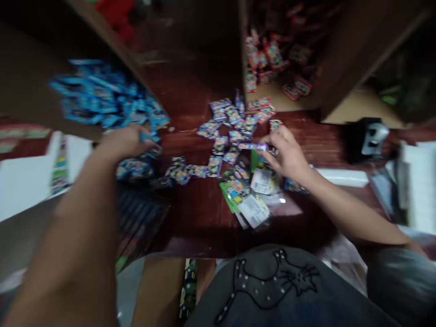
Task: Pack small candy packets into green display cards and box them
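Observation:
My right hand (288,152) is closed in a pinch on a slim purple packet (252,146) with coloured dots, held level above the table. Under and beside it lie small purple patterned sachets (233,114) and flat clear-wrapped packs (237,190) with green edges and white labels. My left hand (124,141) is at the front of the heap of small blue packets (102,97), its fingers curled on a blue packet (146,137); blur softens the fingertips. Just below it are dark multicoloured sachets (134,168). More of these sachets (180,171) trail across the table.
A cardboard box wall (116,47) borders the blue heap. Another open box (329,97) holds red packets (265,59) at the back right. A small black-and-white device (374,136) stands at right. A dark clear-wrapped pack (141,213) lies at the table's (194,213) front left.

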`<action>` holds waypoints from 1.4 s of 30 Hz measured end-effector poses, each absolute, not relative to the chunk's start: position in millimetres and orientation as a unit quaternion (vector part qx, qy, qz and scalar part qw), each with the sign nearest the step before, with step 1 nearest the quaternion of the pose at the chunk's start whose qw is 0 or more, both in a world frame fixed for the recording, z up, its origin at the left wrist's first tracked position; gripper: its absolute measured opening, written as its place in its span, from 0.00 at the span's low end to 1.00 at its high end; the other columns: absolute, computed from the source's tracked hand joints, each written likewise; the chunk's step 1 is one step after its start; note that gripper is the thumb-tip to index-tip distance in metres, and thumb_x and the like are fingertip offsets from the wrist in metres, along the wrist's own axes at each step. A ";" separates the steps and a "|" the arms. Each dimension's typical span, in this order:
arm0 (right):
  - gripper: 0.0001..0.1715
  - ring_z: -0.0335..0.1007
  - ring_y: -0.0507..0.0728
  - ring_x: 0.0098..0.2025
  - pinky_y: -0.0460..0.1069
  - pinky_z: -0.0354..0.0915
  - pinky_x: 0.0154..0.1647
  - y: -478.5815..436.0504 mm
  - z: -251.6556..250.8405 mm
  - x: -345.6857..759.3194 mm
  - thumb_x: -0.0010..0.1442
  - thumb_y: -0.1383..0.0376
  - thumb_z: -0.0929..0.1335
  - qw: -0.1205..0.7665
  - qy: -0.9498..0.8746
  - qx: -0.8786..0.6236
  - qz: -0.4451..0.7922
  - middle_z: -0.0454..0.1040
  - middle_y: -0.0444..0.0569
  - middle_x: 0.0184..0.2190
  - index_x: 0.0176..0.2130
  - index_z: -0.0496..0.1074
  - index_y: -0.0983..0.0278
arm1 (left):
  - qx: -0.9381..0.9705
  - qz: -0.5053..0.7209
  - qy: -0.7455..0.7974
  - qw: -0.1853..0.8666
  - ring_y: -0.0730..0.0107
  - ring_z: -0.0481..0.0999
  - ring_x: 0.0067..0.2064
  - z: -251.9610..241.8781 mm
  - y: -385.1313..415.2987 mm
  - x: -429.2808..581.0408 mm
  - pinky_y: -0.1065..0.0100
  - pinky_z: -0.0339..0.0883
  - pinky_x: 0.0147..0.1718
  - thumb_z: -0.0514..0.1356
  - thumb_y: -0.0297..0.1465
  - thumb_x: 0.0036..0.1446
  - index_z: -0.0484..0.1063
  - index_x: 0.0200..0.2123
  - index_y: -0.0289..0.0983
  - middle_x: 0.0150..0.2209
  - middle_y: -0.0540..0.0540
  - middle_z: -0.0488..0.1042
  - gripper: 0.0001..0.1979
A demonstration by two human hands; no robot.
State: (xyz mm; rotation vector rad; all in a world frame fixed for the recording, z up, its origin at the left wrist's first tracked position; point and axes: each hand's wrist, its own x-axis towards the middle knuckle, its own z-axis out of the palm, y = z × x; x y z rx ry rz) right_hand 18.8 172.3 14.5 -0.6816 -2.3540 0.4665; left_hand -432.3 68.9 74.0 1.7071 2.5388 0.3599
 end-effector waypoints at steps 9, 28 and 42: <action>0.07 0.71 0.65 0.44 0.59 0.69 0.43 10.1 -29.3 215.8 0.68 0.62 0.71 0.119 -0.891 -0.428 0.089 0.79 0.57 0.47 0.46 0.73 0.61 | 0.681 0.412 0.577 0.185 0.61 0.80 0.57 7.6 10.7 -89.0 0.55 0.76 0.60 0.63 0.33 0.67 0.81 0.52 0.47 0.55 0.45 0.79 0.12; 0.68 0.64 0.74 0.64 0.70 0.54 0.69 39.8 -65.6 243.3 0.62 0.49 0.74 0.137 -0.879 -0.348 0.295 0.69 0.66 0.68 0.80 0.34 0.68 | 0.839 0.020 0.512 0.181 0.36 0.70 0.64 -35.6 11.9 -14.0 0.44 0.64 0.60 0.70 0.38 0.55 0.42 0.78 0.36 0.62 0.29 0.73 0.56; 0.45 0.74 0.70 0.46 0.61 0.66 0.47 31.9 -52.4 245.3 0.66 0.33 0.64 0.063 -0.771 -0.627 0.091 0.79 0.63 0.48 0.63 0.73 0.63 | 0.818 0.043 0.531 0.218 0.36 0.71 0.61 -38.6 12.2 -13.8 0.43 0.65 0.57 0.75 0.49 0.52 0.44 0.79 0.40 0.65 0.30 0.72 0.62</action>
